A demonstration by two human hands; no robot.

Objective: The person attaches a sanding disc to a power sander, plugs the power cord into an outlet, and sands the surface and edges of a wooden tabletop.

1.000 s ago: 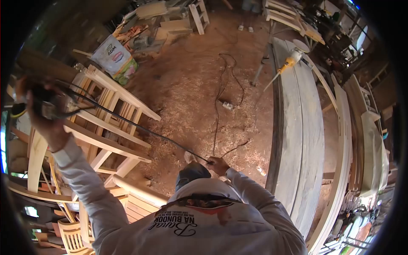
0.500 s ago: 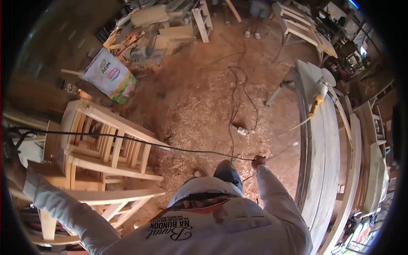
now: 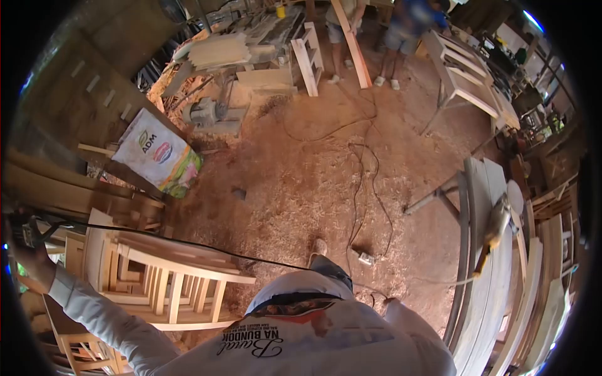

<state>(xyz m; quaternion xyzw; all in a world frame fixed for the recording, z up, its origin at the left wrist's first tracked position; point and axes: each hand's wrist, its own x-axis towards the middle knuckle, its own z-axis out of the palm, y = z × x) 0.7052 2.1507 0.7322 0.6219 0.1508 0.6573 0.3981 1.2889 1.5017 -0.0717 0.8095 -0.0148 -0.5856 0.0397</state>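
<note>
At the far left edge, my left hand (image 3: 32,254) is closed around a dark tool (image 3: 24,230), whose details are dim. A black cord (image 3: 182,243) runs from that tool across the wooden frames to my body. My right hand (image 3: 390,303) is low at the centre right, beside my body, mostly hidden by the sleeve; its fingers cannot be made out. Slatted wooden frames (image 3: 175,294) stand below and right of my left arm. On the long planks (image 3: 480,288) at the right lies a power tool (image 3: 498,224) with a round disc and a yellow part.
A power strip (image 3: 363,257) and cords lie on the shaving-strewn floor. A printed sack (image 3: 157,150) and a motor (image 3: 204,111) stand at upper left. Two people (image 3: 343,37) (image 3: 401,37) are at the top, near a ladder-like frame (image 3: 307,59) and a slatted bench (image 3: 461,62).
The view has tilted up, showing more of the people and the far floor. My right hand has dropped closer to my body, and the cord no longer stretches to it in view.
</note>
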